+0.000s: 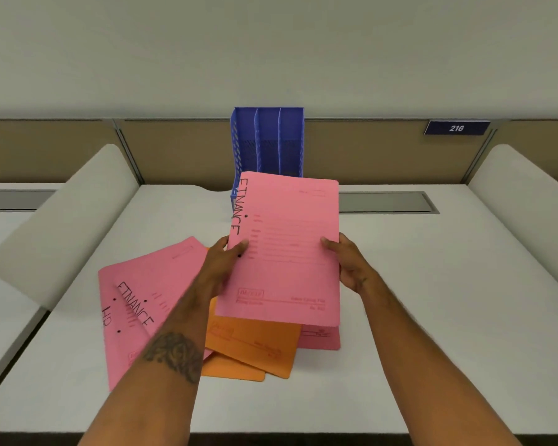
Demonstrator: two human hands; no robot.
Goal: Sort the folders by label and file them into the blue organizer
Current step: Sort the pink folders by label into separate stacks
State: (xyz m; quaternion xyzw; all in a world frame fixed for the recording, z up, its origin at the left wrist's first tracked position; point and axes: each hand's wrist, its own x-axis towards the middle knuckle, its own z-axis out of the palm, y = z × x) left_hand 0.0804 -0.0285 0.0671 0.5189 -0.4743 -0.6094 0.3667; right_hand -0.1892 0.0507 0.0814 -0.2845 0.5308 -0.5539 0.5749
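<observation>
I hold a pink folder (287,246) marked FINANCE above the desk, tilted up toward me. My left hand (224,262) grips its left edge and my right hand (348,262) grips its right edge. Behind it the blue organizer (268,140) stands upright at the back of the desk, with three slots; its lower part is hidden by the folder. On the desk to the left lies another pink FINANCE folder (161,284) over a pink folder marked HR (110,333). Two orange folders (255,349) and one more pink folder (322,338) lie under the held one.
The white desk (432,317) is bounded by rounded white dividers at left (68,214) and right (522,204). A grey cable slot (387,202) runs along the back. A tan partition behind carries a blue plate reading 216 (456,127).
</observation>
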